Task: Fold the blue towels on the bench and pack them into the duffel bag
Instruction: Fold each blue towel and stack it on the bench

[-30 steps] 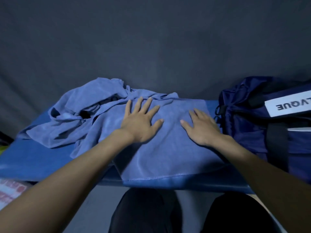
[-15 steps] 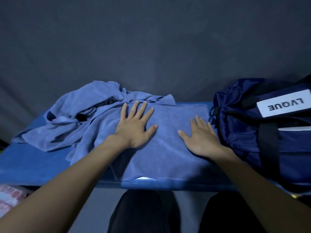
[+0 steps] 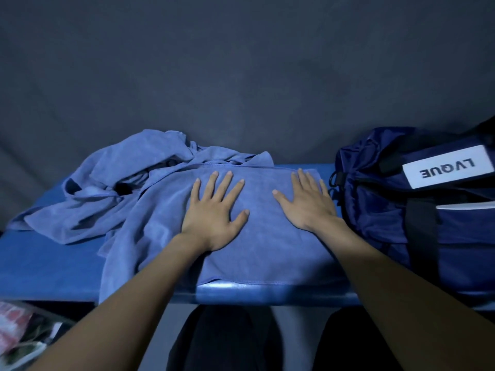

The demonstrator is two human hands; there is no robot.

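bare bench (image 3: 48, 266) at left, crumpled towel heap (image 3: 112, 188) behind, duffel bag (image 3: 417, 210) blocking right

Flat hands (image 3: 214, 218) on seemingly folded towel (image 3: 267, 250)

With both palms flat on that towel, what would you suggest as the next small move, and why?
Probably fold it over once more: the left hand and right hand press flat on the spread towel, which looks smooth but too wide for the duffel bag beside it.
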